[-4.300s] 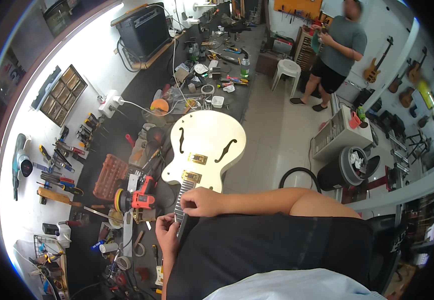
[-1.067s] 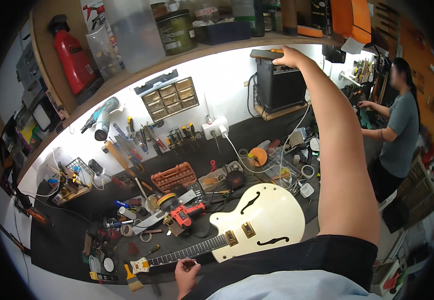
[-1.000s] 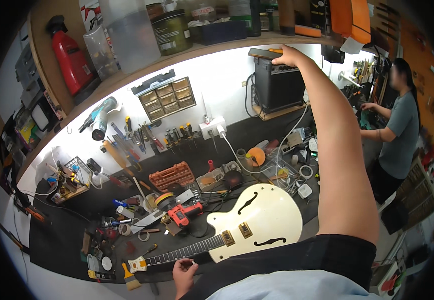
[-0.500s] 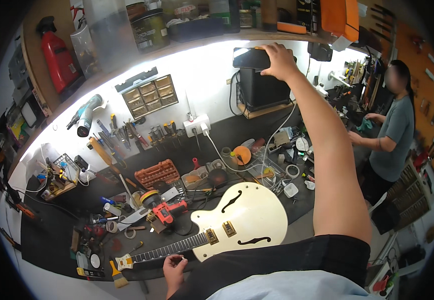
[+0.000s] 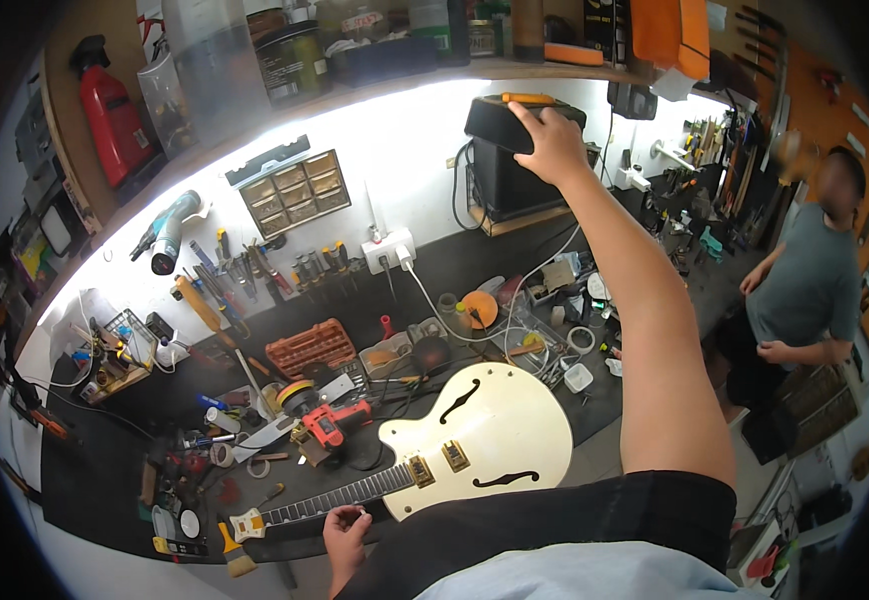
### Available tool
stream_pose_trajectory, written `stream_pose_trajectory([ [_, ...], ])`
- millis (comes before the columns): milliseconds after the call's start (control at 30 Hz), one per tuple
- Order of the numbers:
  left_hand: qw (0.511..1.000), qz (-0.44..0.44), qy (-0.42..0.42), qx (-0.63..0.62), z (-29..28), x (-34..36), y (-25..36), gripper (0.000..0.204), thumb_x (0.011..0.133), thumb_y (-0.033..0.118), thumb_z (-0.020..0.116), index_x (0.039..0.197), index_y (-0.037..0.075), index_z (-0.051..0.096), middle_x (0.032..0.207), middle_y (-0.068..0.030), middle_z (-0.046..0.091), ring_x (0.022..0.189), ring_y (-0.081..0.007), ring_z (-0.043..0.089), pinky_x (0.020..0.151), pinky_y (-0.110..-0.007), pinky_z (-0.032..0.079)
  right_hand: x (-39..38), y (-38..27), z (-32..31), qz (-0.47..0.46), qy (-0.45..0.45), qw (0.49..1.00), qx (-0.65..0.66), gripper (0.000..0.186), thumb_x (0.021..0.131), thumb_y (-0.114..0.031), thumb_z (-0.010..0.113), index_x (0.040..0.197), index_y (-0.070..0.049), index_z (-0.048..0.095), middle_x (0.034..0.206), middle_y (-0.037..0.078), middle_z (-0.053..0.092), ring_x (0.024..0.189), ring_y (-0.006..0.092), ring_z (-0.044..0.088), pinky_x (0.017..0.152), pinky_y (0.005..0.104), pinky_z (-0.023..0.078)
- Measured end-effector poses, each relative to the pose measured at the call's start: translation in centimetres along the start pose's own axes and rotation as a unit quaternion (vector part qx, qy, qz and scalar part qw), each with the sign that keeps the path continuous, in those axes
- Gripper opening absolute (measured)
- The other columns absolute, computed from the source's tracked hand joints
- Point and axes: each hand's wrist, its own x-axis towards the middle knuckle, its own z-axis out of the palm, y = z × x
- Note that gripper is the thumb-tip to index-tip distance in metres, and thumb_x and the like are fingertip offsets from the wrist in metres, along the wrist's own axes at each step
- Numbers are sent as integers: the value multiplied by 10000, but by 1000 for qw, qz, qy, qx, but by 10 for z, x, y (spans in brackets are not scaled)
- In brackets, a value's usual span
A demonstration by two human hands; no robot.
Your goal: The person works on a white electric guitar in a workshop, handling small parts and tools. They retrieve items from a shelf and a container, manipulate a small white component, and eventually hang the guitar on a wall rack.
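Observation:
My right hand (image 5: 558,148) is raised at the end of a stretched arm, its index finger and thumb gripping the right end of a dark smartphone (image 5: 498,127). Behind the phone stands a black speaker-like box (image 5: 535,180) on a small wall shelf. Low in the picture, my left hand (image 5: 344,533) is closed, thumb and forefinger pinched together. Whatever it may hold is too small to name. It is beside the fretted neck of a cream hollow-body guitar (image 5: 505,425), which lies on the dark bench without visible strings. A yellow-handled brush (image 5: 236,550) lies by the headstock.
A red cordless power tool (image 5: 335,425), an orange socket case (image 5: 310,346) and loose tools crowd the bench. White cables run from a wall socket (image 5: 389,250). A loaded shelf (image 5: 375,92) spans the top. Another person (image 5: 810,275) stands at the right.
The phone has tilted, its lit glassy face now dark, and my right hand has shifted slightly down. The other person has stepped right and turned from the bench. My left hand stays put.

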Motion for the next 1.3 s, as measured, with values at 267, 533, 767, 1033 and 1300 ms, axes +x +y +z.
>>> stream_pose_trajectory([
  [267, 1000, -6, -9, -14, -11, 4, -2, 284, 864, -16, 774, 1086, 25, 602, 1026, -61, 696, 798, -95, 631, 689, -222, 505, -88, -14, 25, 252, 228, 852, 399, 913, 701, -287, 930, 1462, -55, 482, 1278, 149, 648, 1221, 319, 613, 1022, 415, 500],
  [533, 999, -2, -50, 16, -16, 17, 6, 269, 879, 8, 775, 1091, 18, 610, 989, -55, 699, 789, -100, 644, 685, -229, 513, -140, -30, 15, 443, 197, 466, 740, 582, 824, -333, 901, 1224, -83, 561, 1034, 68, 655, 895, 211, 692, 671, 335, 611],
  [767, 999, -6, -49, 20, -28, 18, 6, 239, 908, 4, 747, 1099, 18, 603, 1002, -70, 707, 793, -116, 661, 709, -242, 535, -154, -19, -8, 351, 178, 310, 866, 418, 982, -272, 648, 1314, -61, 505, 1191, 144, 639, 1031, 317, 700, 814, 554, 656],
  [1033, 998, -13, -59, -19, -32, 20, 2, 250, 911, -21, 737, 1110, 19, 591, 1034, -87, 707, 813, -134, 672, 720, -263, 555, -158, -26, -9, 317, 150, 455, 819, 612, 832, -30, 661, 1392, -121, 432, 1186, 129, 594, 1017, 299, 694, 799, 506, 673],
  [1300, 999, -23, -39, -17, -22, 11, 8, 234, 919, -17, 732, 1102, 19, 591, 1022, -83, 703, 808, -135, 669, 725, -263, 555, -157, -38, -20, 337, 135, 447, 818, 635, 832, -61, 658, 1419, -133, 428, 1190, 133, 599, 1011, 286, 693, 782, 474, 671],
])
